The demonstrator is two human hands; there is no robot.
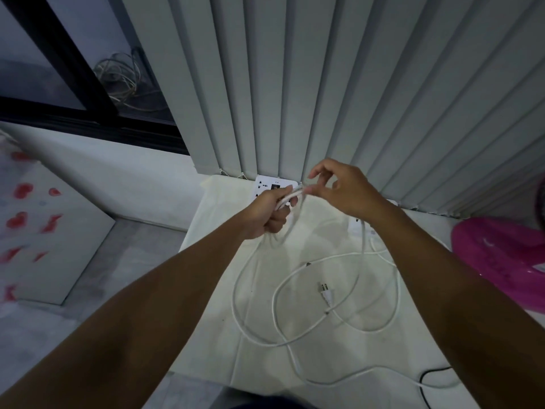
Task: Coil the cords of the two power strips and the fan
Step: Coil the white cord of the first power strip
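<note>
A white power-strip cord (298, 290) lies in loose loops on the white cloth-covered table (224, 290), its plug (326, 293) resting inside the loops. My left hand (265, 214) grips a bunch of this cord above the table's far side. My right hand (345, 190) pinches the same cord between thumb and fingers just right of the left hand. A white power strip (265, 184) lies behind the hands against the blinds; a second strip (361, 228) is mostly hidden under my right wrist. The pink fan (498, 255) sits at the right edge.
Grey vertical blinds (324, 84) hang behind the table. A thin black cord (427, 379) curls at the table's near right. A white board with red heart marks (32, 228) leans at the left. A tangle of wires (121, 75) sits behind the dark window frame.
</note>
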